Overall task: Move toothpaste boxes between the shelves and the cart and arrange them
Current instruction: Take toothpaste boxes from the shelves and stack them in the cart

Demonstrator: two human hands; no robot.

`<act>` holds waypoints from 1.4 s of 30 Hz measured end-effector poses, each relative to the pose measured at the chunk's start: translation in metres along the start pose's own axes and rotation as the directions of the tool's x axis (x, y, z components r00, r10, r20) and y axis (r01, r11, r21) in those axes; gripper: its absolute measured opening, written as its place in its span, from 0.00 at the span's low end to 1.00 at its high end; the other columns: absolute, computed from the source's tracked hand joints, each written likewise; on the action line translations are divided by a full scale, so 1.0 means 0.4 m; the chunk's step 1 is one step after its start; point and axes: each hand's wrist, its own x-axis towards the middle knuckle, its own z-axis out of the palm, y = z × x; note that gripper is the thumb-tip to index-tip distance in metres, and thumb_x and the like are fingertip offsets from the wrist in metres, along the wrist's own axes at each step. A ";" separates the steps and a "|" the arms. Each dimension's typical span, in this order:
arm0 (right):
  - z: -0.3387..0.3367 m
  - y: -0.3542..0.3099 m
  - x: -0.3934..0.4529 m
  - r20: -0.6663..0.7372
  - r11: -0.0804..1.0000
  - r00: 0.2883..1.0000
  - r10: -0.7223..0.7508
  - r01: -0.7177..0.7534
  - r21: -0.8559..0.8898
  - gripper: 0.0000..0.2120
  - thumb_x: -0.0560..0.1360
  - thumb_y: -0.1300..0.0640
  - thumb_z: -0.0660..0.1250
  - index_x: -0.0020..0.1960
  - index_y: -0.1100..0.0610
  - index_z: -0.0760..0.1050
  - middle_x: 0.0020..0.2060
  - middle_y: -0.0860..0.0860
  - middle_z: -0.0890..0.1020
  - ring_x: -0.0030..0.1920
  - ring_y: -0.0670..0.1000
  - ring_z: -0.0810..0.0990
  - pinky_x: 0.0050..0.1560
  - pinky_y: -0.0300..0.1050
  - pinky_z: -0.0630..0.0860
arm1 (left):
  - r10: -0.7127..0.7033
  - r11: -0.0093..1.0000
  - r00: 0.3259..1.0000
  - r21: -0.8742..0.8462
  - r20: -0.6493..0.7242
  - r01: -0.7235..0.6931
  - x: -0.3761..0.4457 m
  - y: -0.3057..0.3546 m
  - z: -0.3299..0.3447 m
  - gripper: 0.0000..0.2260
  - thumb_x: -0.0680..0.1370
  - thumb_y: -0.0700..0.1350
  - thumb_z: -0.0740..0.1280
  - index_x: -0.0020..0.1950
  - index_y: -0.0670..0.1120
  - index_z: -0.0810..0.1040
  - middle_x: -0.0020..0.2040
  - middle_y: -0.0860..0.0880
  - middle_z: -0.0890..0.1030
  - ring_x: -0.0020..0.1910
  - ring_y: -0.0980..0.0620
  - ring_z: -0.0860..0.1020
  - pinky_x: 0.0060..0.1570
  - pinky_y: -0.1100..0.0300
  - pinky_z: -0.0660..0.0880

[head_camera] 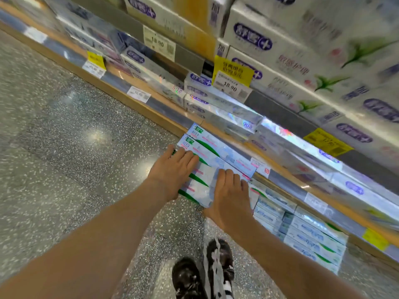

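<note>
Wooden-edged shelves (151,113) run from ten o'clock to four o'clock, stacked with toothpaste boxes (313,234) lying flat, price tags (234,79) clipped along their fronts. Speckled floor (64,137) fills nine o'clock.

Speckled grey terrazzo floor (64,130), glare patch; wood-edged shelving (151,114), yellow price tags (234,71)
</note>
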 end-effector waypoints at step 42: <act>-2.284 -0.523 -1.101 -0.583 0.366 -0.430 -0.690 0.488 -0.793 0.47 0.55 0.44 0.78 0.67 0.63 0.65 0.57 0.58 0.73 0.55 0.61 0.72 0.54 0.55 0.70 | -0.693 0.089 -0.107 -0.232 -0.713 0.969 -2.171 -0.217 -1.387 0.52 0.66 0.64 0.69 0.76 0.42 0.44 0.68 0.43 0.62 0.66 0.44 0.63 0.65 0.51 0.59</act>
